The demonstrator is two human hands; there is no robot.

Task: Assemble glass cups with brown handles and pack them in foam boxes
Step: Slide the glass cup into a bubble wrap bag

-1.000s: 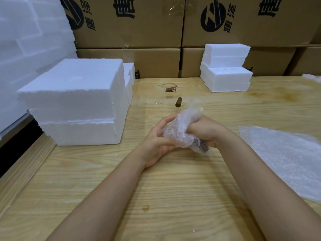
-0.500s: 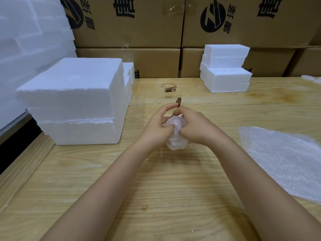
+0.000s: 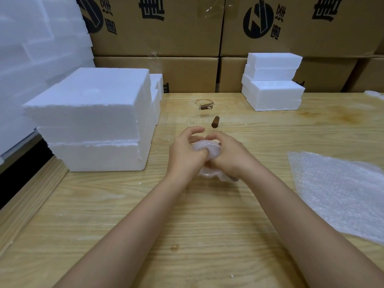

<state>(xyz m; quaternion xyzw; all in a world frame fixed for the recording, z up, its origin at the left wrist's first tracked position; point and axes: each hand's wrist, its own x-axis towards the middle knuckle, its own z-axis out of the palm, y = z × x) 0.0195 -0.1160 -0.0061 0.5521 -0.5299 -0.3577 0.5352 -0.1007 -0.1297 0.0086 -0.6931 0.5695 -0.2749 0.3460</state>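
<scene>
Head view: the loose wrap that stood above the hands a second ago has been tucked down. The wrapped cup is gripped mid-table by curled fingers of the left hand and the right hand. Wrapping is judged nearly done. Bare cups stand just beyond. The foam boxes at left appear closed.

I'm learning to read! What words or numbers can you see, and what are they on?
"然", probably: small black character beside the round logo on the cardboard boxes; the one under it is blurred.
Big black characters on those boxes: cut off at the top, unreadable.
Foam boxes, bubble wrap sheet: no writing.
</scene>
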